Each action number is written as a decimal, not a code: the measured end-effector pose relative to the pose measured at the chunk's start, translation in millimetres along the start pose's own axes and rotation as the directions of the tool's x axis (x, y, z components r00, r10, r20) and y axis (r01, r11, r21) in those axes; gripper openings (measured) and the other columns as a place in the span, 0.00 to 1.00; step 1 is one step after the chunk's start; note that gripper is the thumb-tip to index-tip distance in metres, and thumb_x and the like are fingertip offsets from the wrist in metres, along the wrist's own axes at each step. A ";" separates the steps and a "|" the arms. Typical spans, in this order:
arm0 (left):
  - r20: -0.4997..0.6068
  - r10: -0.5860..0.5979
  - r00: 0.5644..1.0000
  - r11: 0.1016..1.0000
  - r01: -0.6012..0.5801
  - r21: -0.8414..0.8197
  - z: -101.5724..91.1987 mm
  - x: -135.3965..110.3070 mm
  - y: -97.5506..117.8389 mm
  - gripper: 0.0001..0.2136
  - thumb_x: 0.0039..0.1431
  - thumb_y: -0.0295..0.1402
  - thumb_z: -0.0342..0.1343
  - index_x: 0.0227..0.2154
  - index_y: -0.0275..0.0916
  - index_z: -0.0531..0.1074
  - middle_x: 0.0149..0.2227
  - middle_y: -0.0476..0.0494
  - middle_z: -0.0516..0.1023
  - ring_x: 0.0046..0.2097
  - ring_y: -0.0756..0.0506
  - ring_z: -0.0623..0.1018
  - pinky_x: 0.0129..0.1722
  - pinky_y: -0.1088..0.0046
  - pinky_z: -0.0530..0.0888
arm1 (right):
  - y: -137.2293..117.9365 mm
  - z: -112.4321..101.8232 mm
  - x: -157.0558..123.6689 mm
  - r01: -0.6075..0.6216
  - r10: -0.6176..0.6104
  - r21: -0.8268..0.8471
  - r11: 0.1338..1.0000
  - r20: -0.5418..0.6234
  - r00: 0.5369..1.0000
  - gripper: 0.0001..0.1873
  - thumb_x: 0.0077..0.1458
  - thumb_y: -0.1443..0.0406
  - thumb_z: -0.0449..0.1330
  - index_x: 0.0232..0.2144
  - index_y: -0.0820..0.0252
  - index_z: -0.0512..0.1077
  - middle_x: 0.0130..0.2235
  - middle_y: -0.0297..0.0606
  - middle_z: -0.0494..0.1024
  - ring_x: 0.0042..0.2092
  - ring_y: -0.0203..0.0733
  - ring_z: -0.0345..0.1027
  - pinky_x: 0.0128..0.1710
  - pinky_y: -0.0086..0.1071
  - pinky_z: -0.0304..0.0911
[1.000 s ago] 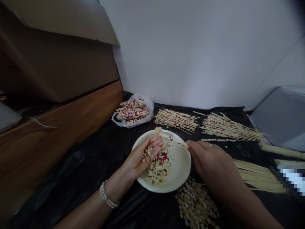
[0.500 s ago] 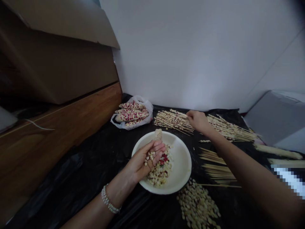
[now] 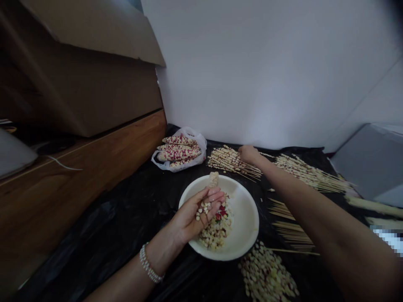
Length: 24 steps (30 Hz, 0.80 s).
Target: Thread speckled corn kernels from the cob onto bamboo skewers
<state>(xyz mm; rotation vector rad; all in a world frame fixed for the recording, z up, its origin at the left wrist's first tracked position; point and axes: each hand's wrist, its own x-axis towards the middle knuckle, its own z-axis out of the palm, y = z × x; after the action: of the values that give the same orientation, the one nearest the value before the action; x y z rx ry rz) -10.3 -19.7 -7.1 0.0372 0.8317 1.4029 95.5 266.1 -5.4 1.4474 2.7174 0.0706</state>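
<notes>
Since the frame one second ago, when it held a kernel-threaded stick over the bowl's right rim, the right hand (image 3: 248, 155) has moved beyond the bowl (image 3: 244, 226) to the bundle of threaded sticks (image 3: 224, 160) behind it. Its fingers look curled together at the bundle, though I cannot tell whether they clamp a stick. Over the bowl's left part, the left hand (image 3: 193, 220) faces palm up, fingers side by side and loosely cupped under a few picked kernels (image 3: 204, 208). To do this step well, I would lay a stick lightly alongside the others, bare ends matching, without dragging it across their kernels, and keep the cupped palm level above the bowl so any spill drops inside. Shallow and pale, the bowl holds loose kernels (image 3: 215, 235) gathered toward its left side, around a red printed pattern; a stripped cob (image 3: 213, 179) shows just past the left fingertips, at its far rim. Behind and left of the bowl, a thin plastic bag (image 3: 200, 144) lies gaping, with several speckled corn cobs (image 3: 178, 155) in it. Bare sticks (image 3: 291, 230) lie right of the bowl, and a spread of kernels (image 3: 269, 272) sits at its near right.
</notes>
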 end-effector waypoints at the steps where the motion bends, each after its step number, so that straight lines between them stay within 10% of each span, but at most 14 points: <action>1: 0.009 -0.004 1.000 1.000 0.004 -0.005 0.5 -0.2 0.7 0.11 0.60 0.26 0.52 0.42 0.25 0.72 0.36 0.33 0.80 0.36 0.47 0.81 0.36 0.78 0.77 | 2.0 -0.9 -3.4 0.012 -0.012 0.001 1.000 -0.001 1.000 0.21 0.58 0.57 0.56 0.51 0.60 0.65 0.51 0.43 0.69 0.47 0.43 0.67 0.45 0.44 0.66; 10: 0.129 0.031 0.991 0.998 -0.037 0.041 1.0 0.2 -7.9 0.31 0.46 0.07 0.44 0.55 0.28 0.63 0.50 0.32 0.75 0.52 0.43 0.75 0.51 0.73 0.73 | 48.0 -7.1 -95.7 0.197 -0.198 0.048 0.979 0.025 0.980 0.20 0.58 0.57 0.56 0.50 0.59 0.66 0.51 0.42 0.69 0.47 0.43 0.67 0.45 0.44 0.66; 18: 0.043 -0.017 0.999 0.998 0.014 0.065 12.0 -5.3 -6.9 0.11 0.61 0.22 0.49 0.45 0.28 0.70 0.35 0.38 0.79 0.34 0.49 0.81 0.32 0.82 0.78 | 84.9 17.1 -212.5 0.249 -0.249 -0.011 0.968 0.028 0.968 0.14 0.60 0.64 0.50 0.31 0.60 0.75 0.33 0.38 0.77 0.36 0.37 0.69 0.36 0.30 0.60; 24: 0.138 -0.018 0.990 0.999 0.012 0.047 6.0 -2.3 -11.6 0.07 0.63 0.28 0.50 0.32 0.32 0.71 0.20 0.53 0.65 0.18 0.58 0.66 0.15 0.89 0.65 | 73.2 44.8 -235.1 0.211 -0.211 -0.161 0.964 0.016 0.977 0.10 0.58 0.69 0.51 0.31 0.65 0.73 0.34 0.44 0.76 0.39 0.43 0.68 0.40 0.39 0.60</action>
<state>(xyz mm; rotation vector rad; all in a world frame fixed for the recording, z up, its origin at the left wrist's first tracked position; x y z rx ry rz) 2.9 -21.6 -7.3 0.1620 0.7474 1.3508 290.4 112.3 -37.2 1.1101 2.7734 0.2750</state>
